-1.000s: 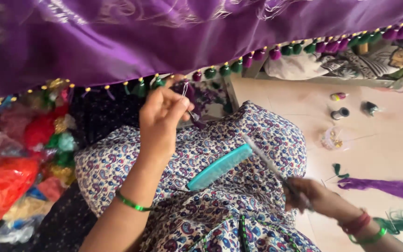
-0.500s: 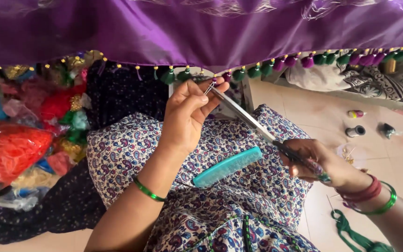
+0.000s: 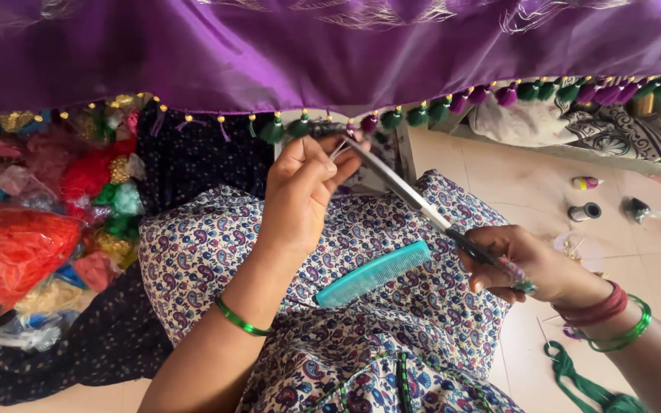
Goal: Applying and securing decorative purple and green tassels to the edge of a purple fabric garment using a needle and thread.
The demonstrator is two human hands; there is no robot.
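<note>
A purple cloth [image 3: 292, 53] stretches across the top, its lower edge hung with green and magenta tassels [image 3: 422, 115]. My left hand [image 3: 300, 191] is raised to that edge and pinches a thin thread near one tassel. My right hand [image 3: 529, 264] grips the handles of long scissors [image 3: 399, 187], whose blades reach up-left to the thread by my left fingers. A teal comb [image 3: 372, 274] lies on my lap, on the patterned floral dress [image 3: 392, 336].
A heap of bagged red, orange and green threads [image 3: 32, 229] sits at the left. Thread spools [image 3: 587, 210] and green thread strands [image 3: 583, 382] lie on the tiled floor at the right. Printed fabric [image 3: 636, 130] lies at the back right.
My left hand rose to the tasselled edge. My right hand lifted the scissors from low at the right until the blades reached the thread by my left fingers.
</note>
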